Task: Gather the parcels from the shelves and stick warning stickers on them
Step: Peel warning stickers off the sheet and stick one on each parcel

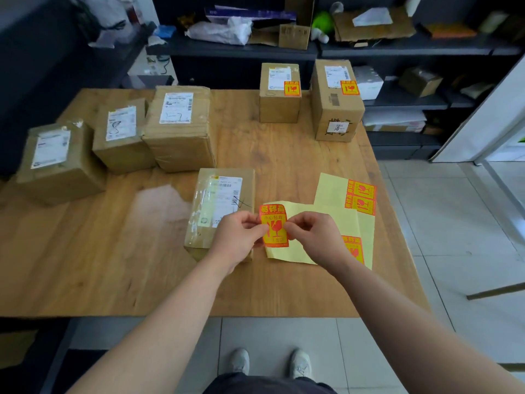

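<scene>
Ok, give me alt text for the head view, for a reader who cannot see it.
The left hand and right hand pinch a red-and-yellow fragile-warning sticker just right of a taped brown cardboard parcel on a wooden table. Two far cardboard boxes already carry such stickers; three boxes at left carry none. Pale yellow backing sheets lie at right.

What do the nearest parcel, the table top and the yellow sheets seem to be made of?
Nearest parcel: matt brown cardboard, creased, with glossy clear tape.
Table: wood or wood-look laminate; grain lines, pale glare patch.
Yellow sheets: thin paper backing, likely release liner; one curls.
Pinched sticker: printed paper or film, unclear.
</scene>
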Tool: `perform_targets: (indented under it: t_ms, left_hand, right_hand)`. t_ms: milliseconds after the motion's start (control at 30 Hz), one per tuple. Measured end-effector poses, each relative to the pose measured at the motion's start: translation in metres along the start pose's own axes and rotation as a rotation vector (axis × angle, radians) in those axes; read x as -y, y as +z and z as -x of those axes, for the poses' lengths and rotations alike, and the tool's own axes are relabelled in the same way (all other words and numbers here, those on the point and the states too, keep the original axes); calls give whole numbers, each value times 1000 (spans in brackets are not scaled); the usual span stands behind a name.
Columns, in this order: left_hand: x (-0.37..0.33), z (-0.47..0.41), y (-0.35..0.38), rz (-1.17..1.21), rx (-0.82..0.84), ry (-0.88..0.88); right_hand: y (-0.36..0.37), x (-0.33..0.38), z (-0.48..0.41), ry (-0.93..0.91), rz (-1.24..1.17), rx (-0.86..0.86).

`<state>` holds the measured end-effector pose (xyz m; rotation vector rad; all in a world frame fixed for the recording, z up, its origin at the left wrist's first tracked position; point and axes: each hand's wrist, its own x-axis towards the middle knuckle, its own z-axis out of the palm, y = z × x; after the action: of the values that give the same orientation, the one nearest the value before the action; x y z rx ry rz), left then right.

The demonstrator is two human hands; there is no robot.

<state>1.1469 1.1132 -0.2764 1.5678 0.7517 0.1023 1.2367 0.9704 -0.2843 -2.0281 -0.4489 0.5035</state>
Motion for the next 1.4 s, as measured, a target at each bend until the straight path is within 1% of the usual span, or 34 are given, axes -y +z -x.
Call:
perform_targets:
  t_ms: [67, 267, 333, 400, 533, 667, 933, 1233, 1400]
  left_hand:
    - [2, -3, -18, -50, -8, 35]
    - [5, -13, -58, -96, -9, 47]
    - [5, -17, -68, -110, 0, 41]
    - [6, -21, -75, -174, -6, 68]
    - [11, -24, -78, -308, -3, 113]
    - [16, -24, -79, -378, 0, 146]
    - [15, -27, -80, -434, 24, 140]
    - [14, -28, -80, -461, 36, 133]
    - [14, -28, -78, -471, 23, 138]
  right_hand:
    - [14, 9, 0, 25, -27, -5]
    - [49, 29, -3, 97, -85, 2]
    - [56, 33, -5, 120, -86, 9]
    - [63, 35, -6, 142, -71, 14]
    - [72, 37, -8, 161, -48, -4]
    - [76, 35, -8, 173, -8, -31]
    - [80, 31, -7, 234, -32, -23]
    - [81, 30, -8, 237, -30, -20]
    - [81, 28, -8, 226, -31, -48]
